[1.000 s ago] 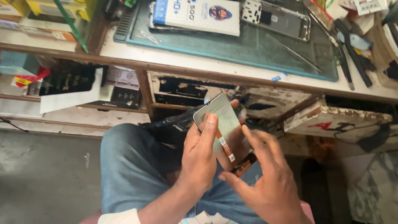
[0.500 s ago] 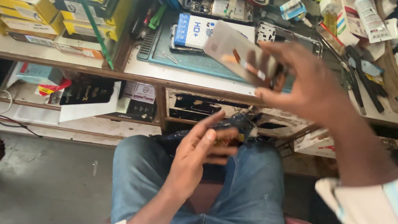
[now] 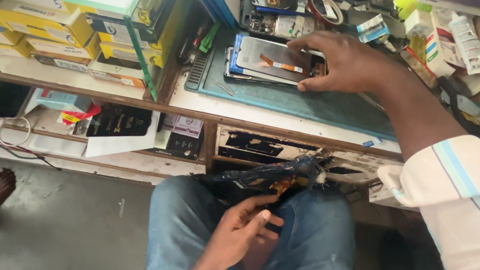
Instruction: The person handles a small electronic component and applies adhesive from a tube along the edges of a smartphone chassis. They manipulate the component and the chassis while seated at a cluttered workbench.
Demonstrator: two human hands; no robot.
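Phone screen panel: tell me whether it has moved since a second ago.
Yes. The phone screen panel went from over the lap up and forward onto the green mat, under the right hand.

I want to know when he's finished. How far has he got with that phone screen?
Done, it seems: the grey phone screen lies on the green mat on the bench. In hand: the right hand rests its fingers on the screen, while the left hand touches the dark cloth on the lap. Left: letting go. Whether more repair follows, I cannot tell.
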